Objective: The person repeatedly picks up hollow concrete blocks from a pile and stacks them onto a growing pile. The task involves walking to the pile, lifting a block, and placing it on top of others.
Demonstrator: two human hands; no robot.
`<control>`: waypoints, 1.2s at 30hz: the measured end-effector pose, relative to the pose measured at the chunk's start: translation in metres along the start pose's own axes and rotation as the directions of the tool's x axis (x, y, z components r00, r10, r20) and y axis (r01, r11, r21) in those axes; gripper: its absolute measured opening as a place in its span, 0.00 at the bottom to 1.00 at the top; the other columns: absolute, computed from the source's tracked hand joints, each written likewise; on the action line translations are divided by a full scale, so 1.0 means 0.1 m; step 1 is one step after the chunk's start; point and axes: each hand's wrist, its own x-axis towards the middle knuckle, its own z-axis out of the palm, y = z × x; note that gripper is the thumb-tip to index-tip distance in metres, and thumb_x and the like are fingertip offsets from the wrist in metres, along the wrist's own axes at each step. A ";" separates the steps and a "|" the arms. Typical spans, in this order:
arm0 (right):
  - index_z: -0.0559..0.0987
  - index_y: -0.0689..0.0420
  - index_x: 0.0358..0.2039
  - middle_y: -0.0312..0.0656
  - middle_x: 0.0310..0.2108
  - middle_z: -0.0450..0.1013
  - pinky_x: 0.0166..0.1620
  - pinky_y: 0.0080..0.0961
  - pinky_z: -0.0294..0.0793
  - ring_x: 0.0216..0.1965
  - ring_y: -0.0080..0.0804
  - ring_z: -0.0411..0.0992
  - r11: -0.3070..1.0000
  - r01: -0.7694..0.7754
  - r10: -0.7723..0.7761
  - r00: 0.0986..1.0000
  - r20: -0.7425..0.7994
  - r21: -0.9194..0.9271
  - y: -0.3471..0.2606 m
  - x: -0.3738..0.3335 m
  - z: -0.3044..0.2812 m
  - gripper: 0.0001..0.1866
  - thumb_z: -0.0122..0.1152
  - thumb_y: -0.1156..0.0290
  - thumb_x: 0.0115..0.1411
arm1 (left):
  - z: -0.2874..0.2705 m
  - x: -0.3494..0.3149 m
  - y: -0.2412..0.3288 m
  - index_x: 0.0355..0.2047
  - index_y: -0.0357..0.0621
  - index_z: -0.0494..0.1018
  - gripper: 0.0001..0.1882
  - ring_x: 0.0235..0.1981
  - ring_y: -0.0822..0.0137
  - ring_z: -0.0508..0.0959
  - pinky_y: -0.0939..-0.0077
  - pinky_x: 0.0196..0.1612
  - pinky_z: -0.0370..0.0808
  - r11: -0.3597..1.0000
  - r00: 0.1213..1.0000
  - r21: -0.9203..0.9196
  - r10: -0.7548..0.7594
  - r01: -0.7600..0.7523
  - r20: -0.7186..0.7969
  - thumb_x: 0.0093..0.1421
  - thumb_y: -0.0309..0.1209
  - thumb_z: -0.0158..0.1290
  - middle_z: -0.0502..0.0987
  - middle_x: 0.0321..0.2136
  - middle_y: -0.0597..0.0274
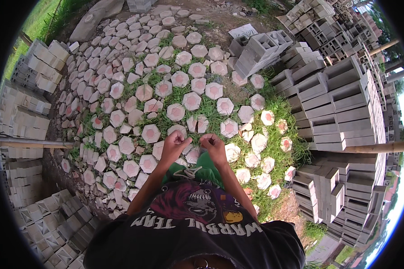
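My left hand is held in front of my waist with its fingers curled and thumb against them. Facing it across a small gap, my right hand is closed in much the same way. Whatever either pinch may hold is too small or hidden to make out. Beneath both hands lie hexagonal paving stones with pinkish centres, grass growing between them. One cracked paver shows just beyond my fingertips. Below the hands are green shorts with a pale drawstring.
Hollow concrete blocks stand in tall stacks on the right. More block stacks line the left side. A smaller block pile sits at the far right of the paving. Bamboo poles stick out at both sides. A large slab lies far left.
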 end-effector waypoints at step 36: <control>0.62 0.58 0.56 0.47 0.46 0.68 0.42 0.31 0.73 0.39 0.37 0.72 0.693 0.481 -0.395 0.876 0.276 -0.537 -2.27 4.47 0.18 0.38 0.68 0.74 0.44 | 0.15 4.51 1.50 0.31 0.37 0.71 0.04 0.30 0.80 0.70 0.84 0.34 0.68 0.994 0.982 -0.108 0.002 0.019 0.191 0.58 0.26 0.51 0.72 0.27 0.70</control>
